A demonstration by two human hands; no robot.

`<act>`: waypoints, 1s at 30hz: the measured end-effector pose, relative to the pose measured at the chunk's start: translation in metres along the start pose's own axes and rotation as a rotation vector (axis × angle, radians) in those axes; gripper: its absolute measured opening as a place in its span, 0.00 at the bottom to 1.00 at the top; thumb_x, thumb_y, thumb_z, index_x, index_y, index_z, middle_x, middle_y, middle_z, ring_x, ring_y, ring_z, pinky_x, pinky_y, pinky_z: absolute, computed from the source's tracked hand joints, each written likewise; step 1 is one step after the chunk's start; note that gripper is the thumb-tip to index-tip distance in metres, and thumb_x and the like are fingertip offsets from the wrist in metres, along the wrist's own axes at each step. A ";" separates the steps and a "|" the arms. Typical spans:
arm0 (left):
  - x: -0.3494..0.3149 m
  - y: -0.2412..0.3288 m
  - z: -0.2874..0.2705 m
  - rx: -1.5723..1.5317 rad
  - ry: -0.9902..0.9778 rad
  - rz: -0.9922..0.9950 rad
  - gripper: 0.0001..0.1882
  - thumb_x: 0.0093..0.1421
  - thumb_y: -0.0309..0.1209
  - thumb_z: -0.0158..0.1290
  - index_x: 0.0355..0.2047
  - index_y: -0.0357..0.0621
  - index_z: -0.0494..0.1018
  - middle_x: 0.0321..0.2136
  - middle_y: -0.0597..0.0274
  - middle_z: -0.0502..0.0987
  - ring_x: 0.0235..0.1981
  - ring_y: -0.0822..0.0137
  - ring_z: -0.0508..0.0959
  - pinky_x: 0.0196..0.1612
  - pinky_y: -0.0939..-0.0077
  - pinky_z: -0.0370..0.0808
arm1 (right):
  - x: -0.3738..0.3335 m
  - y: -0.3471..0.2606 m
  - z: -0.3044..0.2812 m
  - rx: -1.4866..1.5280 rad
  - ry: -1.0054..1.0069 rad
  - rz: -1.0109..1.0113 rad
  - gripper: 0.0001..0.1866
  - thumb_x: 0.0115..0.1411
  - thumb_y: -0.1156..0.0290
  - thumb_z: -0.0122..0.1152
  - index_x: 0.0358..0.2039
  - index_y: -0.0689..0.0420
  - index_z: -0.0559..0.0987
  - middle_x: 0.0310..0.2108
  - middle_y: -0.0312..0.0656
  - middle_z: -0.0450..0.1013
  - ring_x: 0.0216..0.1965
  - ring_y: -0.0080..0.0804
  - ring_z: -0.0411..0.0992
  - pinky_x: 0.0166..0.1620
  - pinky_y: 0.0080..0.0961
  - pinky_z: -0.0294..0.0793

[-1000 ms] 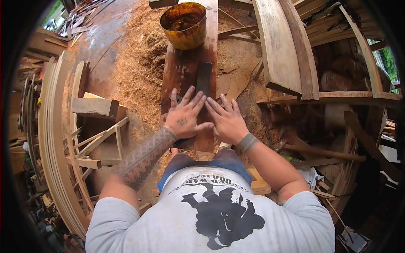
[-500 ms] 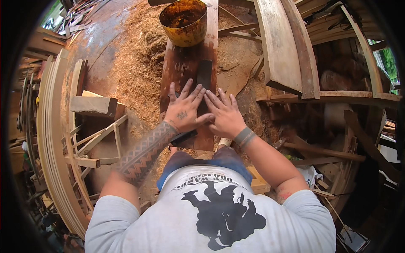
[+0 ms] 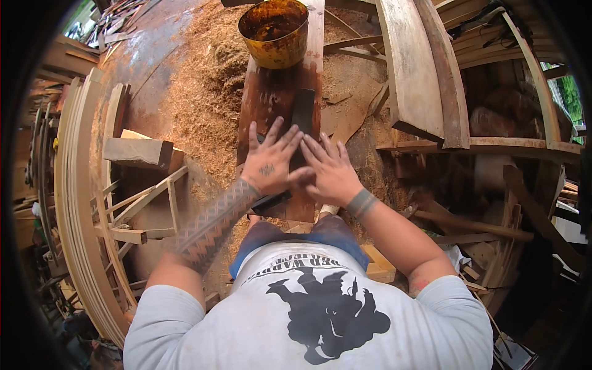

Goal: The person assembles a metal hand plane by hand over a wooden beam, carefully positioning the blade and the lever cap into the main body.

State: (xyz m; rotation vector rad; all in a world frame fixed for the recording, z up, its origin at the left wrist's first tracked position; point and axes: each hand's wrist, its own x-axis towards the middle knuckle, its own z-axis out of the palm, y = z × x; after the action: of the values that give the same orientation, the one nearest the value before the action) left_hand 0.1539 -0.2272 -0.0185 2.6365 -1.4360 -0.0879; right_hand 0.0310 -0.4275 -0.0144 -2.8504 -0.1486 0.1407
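Note:
Both hands lie side by side over a reddish-brown wet board [image 3: 256, 98], with fingertips nearly touching. My left hand [image 3: 270, 163] is spread flat, palm down, its thumb reaching toward the right hand. My right hand [image 3: 333, 171] is flat too, fingers stretched forward. Between and beyond the fingers runs a long dark rectangular block [image 3: 302, 110], partly covered by the hands. A black, narrow piece like a handle [image 3: 271, 201] pokes out below my left palm. What the palms press on is mostly hidden.
A stained yellow tub [image 3: 276, 52] stands at the board's far end. Wood shavings [image 3: 206, 92] cover the floor on the left. Thick planks [image 3: 410, 74] rest on a frame at the right. A wooden block [image 3: 137, 152] and long strips [image 3: 77, 203] stand at the left.
The board, tub and surroundings sit slightly further right in the picture. Both hands stay flat in nearly the same place over the dark block.

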 end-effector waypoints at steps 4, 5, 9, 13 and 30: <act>0.000 -0.001 0.003 -0.059 -0.049 -0.005 0.56 0.69 0.80 0.40 0.81 0.48 0.65 0.82 0.60 0.63 0.86 0.51 0.48 0.79 0.23 0.18 | 0.001 0.001 -0.002 -0.029 -0.051 0.013 0.50 0.70 0.39 0.59 0.83 0.56 0.60 0.85 0.44 0.54 0.85 0.59 0.48 0.81 0.70 0.45; 0.000 -0.002 0.004 -0.078 -0.117 -0.005 0.56 0.70 0.79 0.40 0.81 0.48 0.65 0.82 0.60 0.63 0.86 0.50 0.48 0.79 0.23 0.18 | 0.000 0.001 -0.001 -0.093 -0.163 0.031 0.50 0.70 0.38 0.59 0.83 0.56 0.60 0.85 0.45 0.54 0.85 0.58 0.48 0.81 0.69 0.45; 0.001 -0.003 0.007 -0.088 -0.019 -0.010 0.56 0.70 0.80 0.38 0.81 0.49 0.64 0.82 0.59 0.63 0.87 0.51 0.47 0.79 0.23 0.18 | -0.002 0.002 0.000 0.002 -0.011 -0.001 0.51 0.71 0.38 0.58 0.83 0.57 0.60 0.86 0.45 0.52 0.85 0.58 0.47 0.82 0.68 0.45; 0.001 -0.001 0.008 -0.025 -0.009 -0.035 0.56 0.70 0.79 0.39 0.81 0.49 0.64 0.82 0.60 0.62 0.87 0.51 0.45 0.80 0.26 0.18 | -0.001 0.003 0.000 -0.032 0.059 0.007 0.51 0.69 0.40 0.60 0.83 0.57 0.60 0.86 0.44 0.52 0.85 0.58 0.47 0.82 0.68 0.45; 0.000 0.002 0.010 -0.017 0.075 -0.046 0.55 0.70 0.79 0.42 0.80 0.49 0.67 0.81 0.61 0.65 0.86 0.51 0.48 0.80 0.24 0.21 | 0.003 0.003 0.003 0.057 0.117 -0.001 0.54 0.66 0.39 0.64 0.84 0.55 0.59 0.85 0.44 0.55 0.84 0.57 0.49 0.81 0.68 0.48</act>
State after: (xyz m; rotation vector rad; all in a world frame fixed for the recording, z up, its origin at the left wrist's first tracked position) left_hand 0.1510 -0.2294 -0.0276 2.6295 -1.3463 -0.0056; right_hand 0.0334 -0.4293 -0.0180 -2.7922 -0.1193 -0.0212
